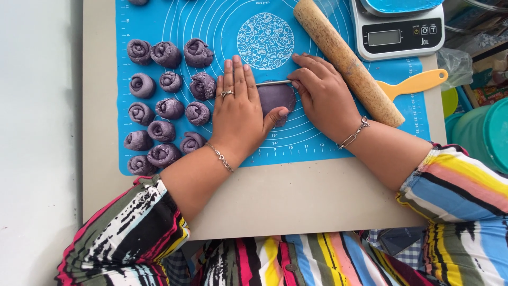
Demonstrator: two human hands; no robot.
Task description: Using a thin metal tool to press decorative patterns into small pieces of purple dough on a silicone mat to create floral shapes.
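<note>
- left hand (239, 108) is flat and open, fingers together, palm down on the blue silicone mat (317, 132), thumb resting on the edge of the flat purple dough piece (278, 98)
- right hand (324, 95) is on the other side of that dough, fingers curled down and pinching the end of a thin metal stick (272, 83) that lies across the dough's top edge
- so the dough piece sits right between the two hands, about mid-mat, partly hidden under the left hand
- off to the left hand's side there's a whole bunch of rolled purple dough swirls (166, 103) lined up in rough rows on the mat, close to each other, some touching
- wooden rolling pin (346, 61) lies diagonally just beyond the right hand, touching or nearly touching the wrist, can't quite tell
- yellow scraper (418, 83) pokes out from behind the pin
- kitchen scale (397, 32) at the top right corner with a blue thing on it
- mat sits on a beige table (296, 196)
- bracelets on both wrists, ring on the left hand, stripy colourful sleeves
</note>
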